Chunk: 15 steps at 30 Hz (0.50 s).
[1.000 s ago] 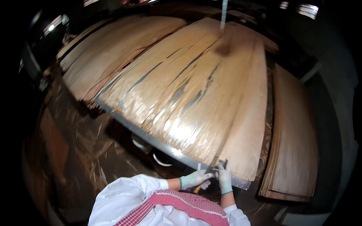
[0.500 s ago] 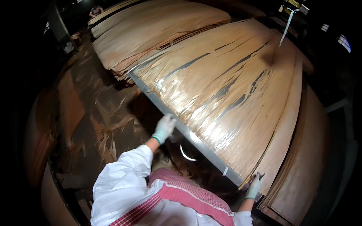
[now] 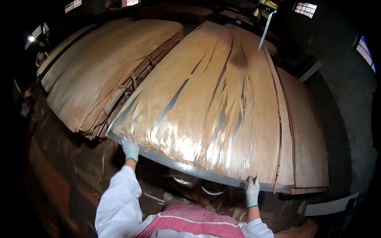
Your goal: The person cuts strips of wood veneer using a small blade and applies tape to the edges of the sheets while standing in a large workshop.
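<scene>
A wide tan wood veneer sheet [image 3: 262, 119] with long splits lies over a metal-edged table [image 3: 186, 168], grey showing through the splits. My left hand [image 3: 130, 149], in a white glove with a green cuff, is at the sheet's near left edge, fingers closed on the veneer there. My right hand [image 3: 252, 192], gloved the same way, is closed at the table's near edge, right of the middle. A small dark thing [image 3: 254, 179] sticks out at its fingertips; its kind is unclear. A thin strip [image 3: 278, 158] runs lengthwise beside a narrower veneer piece at the right.
To the left stands a stack of veneer sheets [image 3: 107, 59] with ragged edges; more sheets [image 3: 307, 139] lie at the right. A pale tape [image 3: 266, 33] hangs from a yellow device [image 3: 268, 5] above. Veneer scraps cover the floor [image 3: 79, 158]. Far left is another person [image 3: 41, 58].
My view has turned, so the table's near edge lies more level. My left hand has moved along the edge to the left corner area; the right has moved left of the thin strip.
</scene>
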Motion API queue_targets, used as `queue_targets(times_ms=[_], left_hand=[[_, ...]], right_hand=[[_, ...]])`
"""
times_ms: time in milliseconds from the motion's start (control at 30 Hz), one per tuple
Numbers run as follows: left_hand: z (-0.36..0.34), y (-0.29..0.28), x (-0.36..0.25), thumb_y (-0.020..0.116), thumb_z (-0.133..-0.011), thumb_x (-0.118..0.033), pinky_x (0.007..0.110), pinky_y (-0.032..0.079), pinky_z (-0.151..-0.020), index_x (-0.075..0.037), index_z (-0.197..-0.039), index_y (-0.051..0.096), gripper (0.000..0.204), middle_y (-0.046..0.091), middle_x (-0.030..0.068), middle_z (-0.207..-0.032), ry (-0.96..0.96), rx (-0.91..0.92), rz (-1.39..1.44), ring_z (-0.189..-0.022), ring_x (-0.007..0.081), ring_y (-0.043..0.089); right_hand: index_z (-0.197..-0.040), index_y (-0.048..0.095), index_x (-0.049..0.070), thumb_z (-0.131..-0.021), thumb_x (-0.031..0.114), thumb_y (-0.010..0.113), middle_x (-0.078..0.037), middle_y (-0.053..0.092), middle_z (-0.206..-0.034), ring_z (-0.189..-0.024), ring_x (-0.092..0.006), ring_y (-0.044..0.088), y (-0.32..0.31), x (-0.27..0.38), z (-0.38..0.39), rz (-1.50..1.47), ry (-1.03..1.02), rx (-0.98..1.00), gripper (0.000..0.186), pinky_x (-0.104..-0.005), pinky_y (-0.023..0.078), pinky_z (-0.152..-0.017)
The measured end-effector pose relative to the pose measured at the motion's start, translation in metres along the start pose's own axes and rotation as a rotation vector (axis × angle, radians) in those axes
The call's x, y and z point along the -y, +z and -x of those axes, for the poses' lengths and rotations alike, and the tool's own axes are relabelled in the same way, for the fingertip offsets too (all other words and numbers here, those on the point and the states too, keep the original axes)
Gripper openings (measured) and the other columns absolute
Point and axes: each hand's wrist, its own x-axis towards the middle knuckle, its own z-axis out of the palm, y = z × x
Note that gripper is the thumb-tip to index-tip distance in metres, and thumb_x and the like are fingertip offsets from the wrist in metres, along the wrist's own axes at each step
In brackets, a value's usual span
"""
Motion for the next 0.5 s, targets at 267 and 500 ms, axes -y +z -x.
queue_targets(times_ms=[267,500], left_hand=[[0.018,-0.002,0.007,0.057,-0.087,-0.016,0.049,0.042,-0.088,-0.004,-0.108,0.055,0.023,0.054,0.0201,-0.109,0.184,-0.040,0.104,-0.103,0.0386,0.051],[-0.005,-0.033,0.025,0.052,-0.087,-0.009,0.049,0.041,-0.087,-0.004,-0.112,0.056,0.026,0.056,0.0199,-0.109,0.173,-0.109,-0.030,-0.102,0.0390,0.052]], right_hand=[[-0.100,0.059,0.001,-0.097,0.020,0.055,-0.001,0.054,-0.069,-0.048,-0.0096,0.045,0.078,0.012,0.037,0.051,0.040,0.134,0.019,-0.0263,0.036,-0.044],[-0.097,0.060,0.002,-0.097,0.029,0.051,-0.005,0.055,-0.066,-0.050,-0.0137,0.052,0.162,0.047,0.026,-0.003,0.218,0.506,0.029,-0.0277,0.041,-0.046]])
